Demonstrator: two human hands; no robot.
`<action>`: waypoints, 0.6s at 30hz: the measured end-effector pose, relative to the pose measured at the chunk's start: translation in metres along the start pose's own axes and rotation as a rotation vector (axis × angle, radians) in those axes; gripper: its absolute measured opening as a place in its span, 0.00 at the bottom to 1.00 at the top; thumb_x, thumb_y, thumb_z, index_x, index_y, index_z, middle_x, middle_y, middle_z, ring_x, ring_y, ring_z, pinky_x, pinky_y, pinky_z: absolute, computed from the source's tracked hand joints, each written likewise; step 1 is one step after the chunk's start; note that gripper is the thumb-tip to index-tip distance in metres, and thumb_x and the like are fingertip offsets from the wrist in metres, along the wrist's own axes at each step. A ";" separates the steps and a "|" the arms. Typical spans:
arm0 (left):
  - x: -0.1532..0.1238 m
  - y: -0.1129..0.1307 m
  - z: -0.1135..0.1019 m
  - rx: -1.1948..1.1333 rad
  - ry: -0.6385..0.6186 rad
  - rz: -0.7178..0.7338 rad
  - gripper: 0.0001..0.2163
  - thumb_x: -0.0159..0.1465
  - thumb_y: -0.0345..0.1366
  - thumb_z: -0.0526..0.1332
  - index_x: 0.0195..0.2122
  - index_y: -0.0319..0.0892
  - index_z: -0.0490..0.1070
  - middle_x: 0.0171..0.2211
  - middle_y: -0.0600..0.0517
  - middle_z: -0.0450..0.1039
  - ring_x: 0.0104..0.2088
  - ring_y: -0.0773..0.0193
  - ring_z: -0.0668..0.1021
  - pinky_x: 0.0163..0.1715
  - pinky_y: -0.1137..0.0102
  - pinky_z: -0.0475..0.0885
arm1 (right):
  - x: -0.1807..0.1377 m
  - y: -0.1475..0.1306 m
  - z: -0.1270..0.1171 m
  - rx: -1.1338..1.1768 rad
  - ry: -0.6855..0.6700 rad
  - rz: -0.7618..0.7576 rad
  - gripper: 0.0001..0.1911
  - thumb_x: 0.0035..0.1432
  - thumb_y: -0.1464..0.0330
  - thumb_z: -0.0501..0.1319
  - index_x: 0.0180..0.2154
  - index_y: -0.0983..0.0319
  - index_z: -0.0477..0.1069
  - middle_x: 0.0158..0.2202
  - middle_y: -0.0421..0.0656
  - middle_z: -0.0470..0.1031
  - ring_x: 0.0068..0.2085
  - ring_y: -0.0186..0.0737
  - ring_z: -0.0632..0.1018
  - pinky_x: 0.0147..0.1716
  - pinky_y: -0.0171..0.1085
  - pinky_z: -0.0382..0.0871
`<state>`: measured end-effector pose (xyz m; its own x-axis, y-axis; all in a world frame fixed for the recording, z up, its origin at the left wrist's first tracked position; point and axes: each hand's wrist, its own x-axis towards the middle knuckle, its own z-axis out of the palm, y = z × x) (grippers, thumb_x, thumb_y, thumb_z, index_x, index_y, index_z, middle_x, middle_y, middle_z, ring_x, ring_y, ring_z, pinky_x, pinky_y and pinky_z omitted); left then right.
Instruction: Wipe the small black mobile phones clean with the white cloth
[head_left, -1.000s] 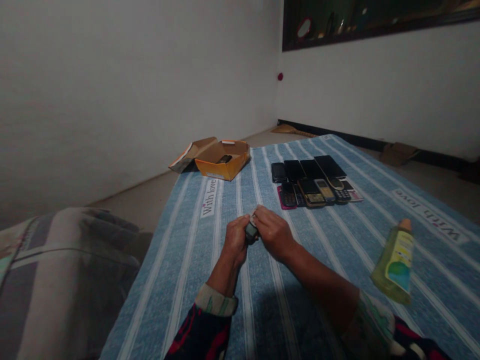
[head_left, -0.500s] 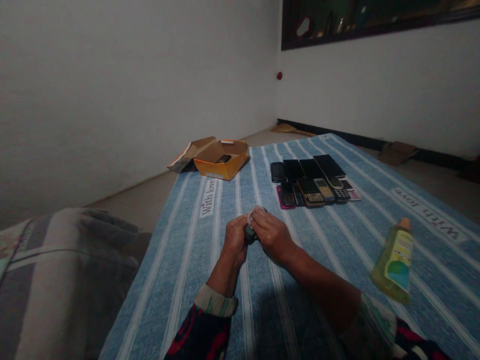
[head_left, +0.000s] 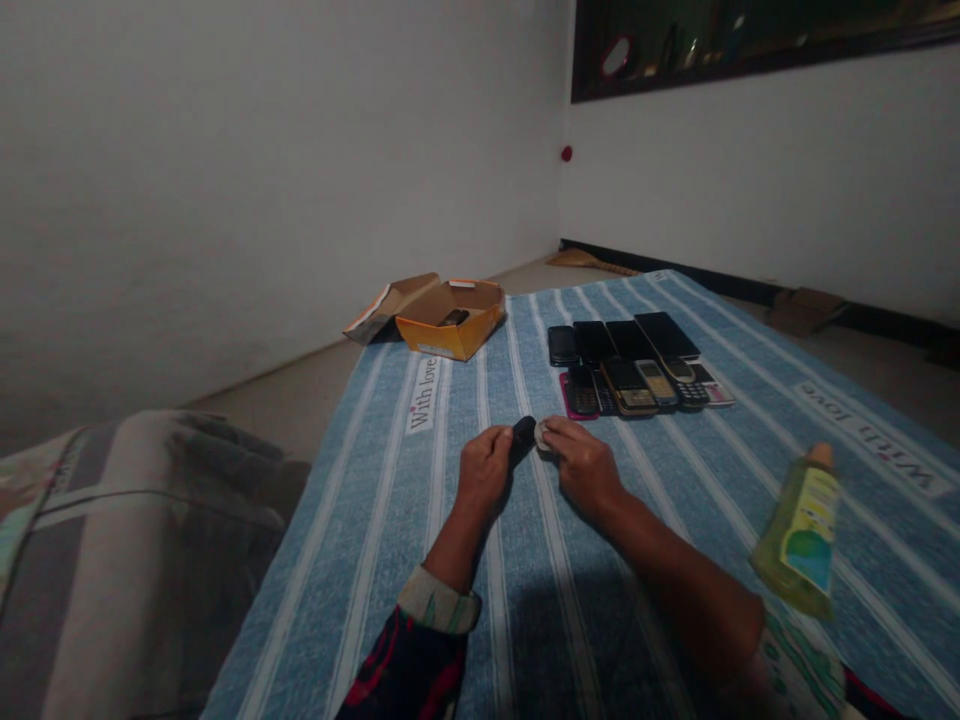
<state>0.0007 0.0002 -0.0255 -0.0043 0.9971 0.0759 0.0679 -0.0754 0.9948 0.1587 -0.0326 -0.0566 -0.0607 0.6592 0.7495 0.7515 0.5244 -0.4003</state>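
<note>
Open box [head_left: 448, 343] at left, dark object [head_left: 454, 317] inside; left hand [head_left: 484, 468] closed round dark item [head_left: 523, 436], likely phone, tilted, over striped cover [head_left: 375, 480]; pale wad [head_left: 541, 437] just right of it, pinched in right hand [head_left: 587, 468], contact unclear; phones [head_left: 630, 388] in 2 rows beyond; bottle [head_left: 801, 530] far right; step looks like wiping; next move probably calls for steady left grip, wad brought onto item; versus 0.5 s ago, hands farther apart, more of dark item showing

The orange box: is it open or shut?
Open: the box's lid is swung out to the side, and a dark item shows inside.
</note>
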 end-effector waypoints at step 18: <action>0.003 -0.017 -0.011 0.542 -0.068 0.314 0.12 0.62 0.35 0.55 0.41 0.39 0.77 0.38 0.46 0.79 0.41 0.57 0.80 0.47 0.60 0.74 | 0.023 -0.008 0.028 0.064 -0.186 -0.017 0.17 0.60 0.81 0.53 0.40 0.62 0.77 0.45 0.49 0.78 0.51 0.45 0.77 0.52 0.42 0.73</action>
<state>-0.0115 0.0047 -0.0415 0.1604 0.9279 0.3364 0.5517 -0.3669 0.7490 0.1332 -0.0067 -0.0509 -0.1982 0.7348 0.6486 0.7061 0.5660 -0.4255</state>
